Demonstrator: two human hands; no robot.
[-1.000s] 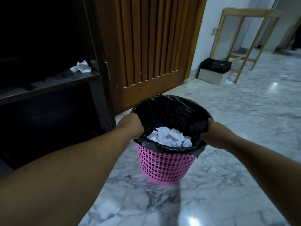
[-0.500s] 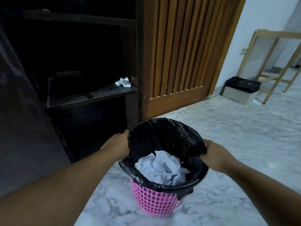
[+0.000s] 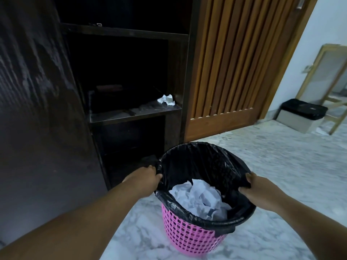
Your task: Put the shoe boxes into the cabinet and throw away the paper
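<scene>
Pink basket, black liner, crumpled paper inside; left hand, right hand grip rim; paper scrap at cabinet shelf right edge; cabinet nearer than before

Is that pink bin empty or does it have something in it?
Not empty: crumpled white paper lies inside the pink bin.

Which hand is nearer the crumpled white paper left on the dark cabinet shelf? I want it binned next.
Left. The left hand grips the black-lined pink basket rim below the crumpled white paper; the right hand grips the far rim.
</scene>
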